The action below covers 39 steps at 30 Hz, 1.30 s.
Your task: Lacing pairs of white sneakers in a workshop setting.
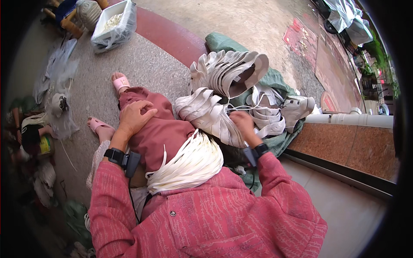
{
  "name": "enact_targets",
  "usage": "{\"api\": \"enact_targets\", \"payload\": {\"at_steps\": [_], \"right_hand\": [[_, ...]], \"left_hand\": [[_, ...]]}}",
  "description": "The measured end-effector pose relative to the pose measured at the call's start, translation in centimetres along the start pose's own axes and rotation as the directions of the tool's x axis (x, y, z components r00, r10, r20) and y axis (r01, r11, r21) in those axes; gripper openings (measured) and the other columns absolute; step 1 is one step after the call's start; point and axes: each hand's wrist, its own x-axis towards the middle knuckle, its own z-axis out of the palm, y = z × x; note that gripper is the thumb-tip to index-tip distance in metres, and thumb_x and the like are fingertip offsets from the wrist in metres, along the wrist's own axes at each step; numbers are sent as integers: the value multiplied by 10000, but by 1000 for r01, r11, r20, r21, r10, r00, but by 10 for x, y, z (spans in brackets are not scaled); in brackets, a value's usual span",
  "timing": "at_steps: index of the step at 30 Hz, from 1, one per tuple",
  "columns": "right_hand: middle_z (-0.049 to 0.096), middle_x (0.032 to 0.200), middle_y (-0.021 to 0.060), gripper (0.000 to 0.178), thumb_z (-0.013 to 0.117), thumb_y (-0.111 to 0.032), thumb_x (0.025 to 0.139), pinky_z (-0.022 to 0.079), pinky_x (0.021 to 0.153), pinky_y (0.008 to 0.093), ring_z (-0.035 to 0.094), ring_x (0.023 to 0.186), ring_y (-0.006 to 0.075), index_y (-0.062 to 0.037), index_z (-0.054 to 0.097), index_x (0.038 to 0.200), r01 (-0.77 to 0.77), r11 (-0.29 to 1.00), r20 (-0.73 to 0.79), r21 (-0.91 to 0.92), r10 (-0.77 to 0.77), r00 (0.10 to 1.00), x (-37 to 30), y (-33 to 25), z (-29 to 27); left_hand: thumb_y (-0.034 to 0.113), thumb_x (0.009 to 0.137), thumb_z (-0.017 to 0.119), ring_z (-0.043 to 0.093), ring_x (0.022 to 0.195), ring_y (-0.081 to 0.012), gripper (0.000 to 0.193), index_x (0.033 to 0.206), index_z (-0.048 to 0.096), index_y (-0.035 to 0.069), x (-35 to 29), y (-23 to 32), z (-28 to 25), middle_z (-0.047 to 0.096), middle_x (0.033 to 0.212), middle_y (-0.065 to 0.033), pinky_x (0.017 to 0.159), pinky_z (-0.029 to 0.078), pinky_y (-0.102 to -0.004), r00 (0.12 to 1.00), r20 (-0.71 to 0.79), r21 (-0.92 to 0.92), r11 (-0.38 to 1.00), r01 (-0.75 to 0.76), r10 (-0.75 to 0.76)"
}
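My left hand (138, 115) lies on my knee in red-brown trousers (161, 144), its fingers stretched out and holding nothing. On my lap is a thick bundle of off-white shoelaces (191, 167). My right hand (243, 122) is at the edge of a nested stack of pale grey shoe uppers (206, 114), fingers curled. Whatever it grips is hidden. Thin white laces (241, 107) run beside it. Behind stands a second nested stack of shoe uppers (228, 73), tipped on its side. More shoe uppers (269, 114) lie to the right.
Green sacking (275, 79) lies under the uppers. A white foam box (114, 26) with pale laces and plastic wrap sits at the far left. On the right are a white pipe (357, 120) and a brown tiled ledge (344, 146). Another person's arm (17, 122) shows at far left.
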Motion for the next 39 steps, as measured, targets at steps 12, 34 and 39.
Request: {"api": "enact_targets", "payload": {"at_steps": [12, 34, 39], "right_hand": [[677, 991, 109, 422, 597, -94, 877, 514, 742, 282, 633, 846, 174, 49, 533, 1269, -379, 914, 310, 143, 322, 894, 11, 40, 0], [400, 582, -36, 113, 559, -174, 949, 387, 537, 277, 382, 531, 104, -121, 572, 849, -171, 379, 72, 909, 262, 962, 15, -24, 11], [486, 647, -26, 138, 577, -240, 965, 396, 513, 280, 418, 524, 107, -130, 568, 881, -155, 473, -33, 867, 366, 930, 30, 3, -40]], "left_hand": [[304, 841, 699, 667, 876, -194, 292, 1012, 698, 67, -3, -2, -4, 709, 957, -69, 794, 505, -309, 998, 12, -61, 997, 56, -56], [304, 841, 692, 673, 895, -215, 284, 1007, 705, 74, -4, -5, -3, 713, 988, -78, 807, 505, -314, 996, 17, -126, 988, 92, -90], [326, 840, 689, 680, 885, -222, 296, 1000, 709, 78, 1, 3, -2, 716, 977, -82, 799, 512, -324, 997, 8, -132, 988, 78, -77]]}}
